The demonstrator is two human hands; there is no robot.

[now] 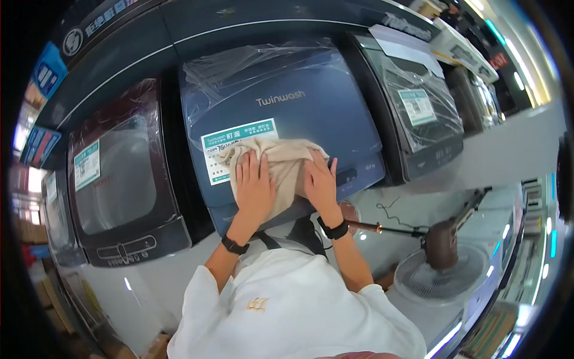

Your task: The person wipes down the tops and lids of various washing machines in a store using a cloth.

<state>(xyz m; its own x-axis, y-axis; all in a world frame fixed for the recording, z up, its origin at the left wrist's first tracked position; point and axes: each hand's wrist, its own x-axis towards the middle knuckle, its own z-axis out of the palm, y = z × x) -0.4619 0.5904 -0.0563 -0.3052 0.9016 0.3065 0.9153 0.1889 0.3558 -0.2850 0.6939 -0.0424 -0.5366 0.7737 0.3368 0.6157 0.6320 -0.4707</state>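
A beige cloth (281,158) lies bunched on the front part of a blue washing machine lid (323,102) marked Twinwash. My left hand (255,184) rests on the cloth's left part, with its fingers spread and pointing away from me. On the right side of the cloth is my right hand (321,179), its thumb apart and its fingertips in the fabric, gripping its edge. A white and green label sheet (220,170) on the lid is partly covered by the cloth. Clear plastic film covers the lid's far part.
A dark red machine (113,173) stands to the left, and a dark grey one (412,113) to the right, both with labels. A fan (442,263) is at the lower right. A white box (463,51) sits at the upper right.
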